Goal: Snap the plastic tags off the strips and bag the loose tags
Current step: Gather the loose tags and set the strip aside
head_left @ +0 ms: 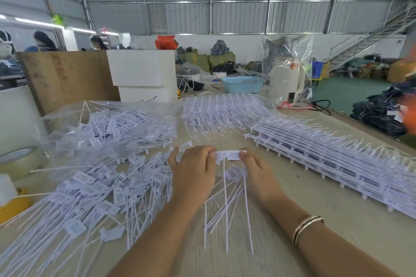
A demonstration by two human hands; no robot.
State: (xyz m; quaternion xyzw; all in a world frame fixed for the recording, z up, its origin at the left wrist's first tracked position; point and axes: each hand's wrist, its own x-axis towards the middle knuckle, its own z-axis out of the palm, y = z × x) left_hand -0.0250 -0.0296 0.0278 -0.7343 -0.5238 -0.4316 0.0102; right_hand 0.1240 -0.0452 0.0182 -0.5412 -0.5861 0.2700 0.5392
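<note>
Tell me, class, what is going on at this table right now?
A person holds a short piece of tags between the left hand and right hand, pinching each end, tails hanging down. Loose tags lie heaped to the left, some over a clear bag. Whole strips lie stacked on the right.

Bright, even daylight — edges warped, blurred

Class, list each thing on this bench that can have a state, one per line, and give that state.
Left hand: pinching the strip piece's left end.
Right hand: pinching its right end.
Strip piece: held above the table, tails hanging.
Stacked strips: unsnapped, in a row.
Loose tags: heaped, unbagged.
Clear bag: lying flat, partly filled.
</note>
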